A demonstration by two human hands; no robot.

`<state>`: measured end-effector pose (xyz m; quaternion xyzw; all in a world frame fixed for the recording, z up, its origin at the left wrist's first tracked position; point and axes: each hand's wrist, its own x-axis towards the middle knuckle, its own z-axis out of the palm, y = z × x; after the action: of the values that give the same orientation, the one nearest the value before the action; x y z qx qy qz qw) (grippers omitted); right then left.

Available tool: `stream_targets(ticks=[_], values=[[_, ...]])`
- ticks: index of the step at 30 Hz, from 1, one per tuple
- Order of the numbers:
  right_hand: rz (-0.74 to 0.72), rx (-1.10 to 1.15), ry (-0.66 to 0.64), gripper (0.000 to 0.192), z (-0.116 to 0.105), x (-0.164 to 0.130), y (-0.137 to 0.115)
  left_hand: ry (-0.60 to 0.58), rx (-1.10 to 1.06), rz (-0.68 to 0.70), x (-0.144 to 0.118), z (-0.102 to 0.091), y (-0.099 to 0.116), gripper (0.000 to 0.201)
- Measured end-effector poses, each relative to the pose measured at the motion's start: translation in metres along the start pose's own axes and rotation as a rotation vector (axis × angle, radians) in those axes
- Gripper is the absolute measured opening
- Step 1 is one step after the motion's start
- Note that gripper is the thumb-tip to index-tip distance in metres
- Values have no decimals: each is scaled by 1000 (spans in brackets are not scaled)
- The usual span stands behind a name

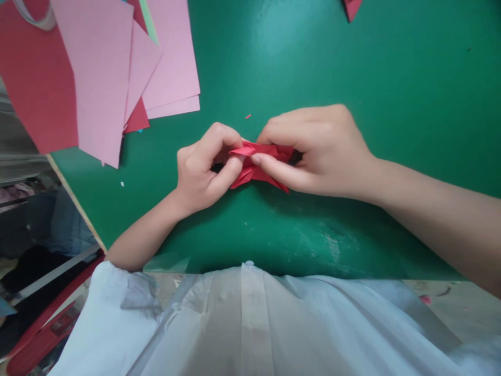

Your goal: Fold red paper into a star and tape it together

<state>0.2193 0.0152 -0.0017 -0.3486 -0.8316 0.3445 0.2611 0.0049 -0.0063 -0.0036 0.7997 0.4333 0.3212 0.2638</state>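
Between my two hands is a piece of folded red paper (260, 169) with several pointed corners and creases. My left hand (209, 164) pinches its left end between thumb and bent forefinger. On the other side, my right hand (323, 149) grips the paper's right part, its thumb pressed on the front near the middle and its fingers curled behind. The fingers hide part of the folds. The paper is held just over the green tabletop (250, 230), close to its front edge.
Pink paper sheets (97, 78) overlap red paper (39, 78) at the upper left, with a white ring-shaped object (41, 22) on top. A red paper point (352, 8) shows at the top edge. A tiny red scrap (248, 116) lies beyond my hands.
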Motion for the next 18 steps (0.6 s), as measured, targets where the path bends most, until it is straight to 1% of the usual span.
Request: stream_targets(ticks=[4, 9, 13, 18], values=[[-18, -49, -23, 30, 1, 0, 1, 8, 61, -1, 1, 2, 4, 14], [-30, -54, -36, 25, 1, 0, 1, 30, 222, 99, 2, 2, 9, 15], [-38, -16, -6, 23, 1, 1, 0, -1, 212, 95, 0, 2, 11, 14], [-40, 30, 11, 20, 1, 0, 0, 51, 230, 124, 1, 3, 12, 10]])
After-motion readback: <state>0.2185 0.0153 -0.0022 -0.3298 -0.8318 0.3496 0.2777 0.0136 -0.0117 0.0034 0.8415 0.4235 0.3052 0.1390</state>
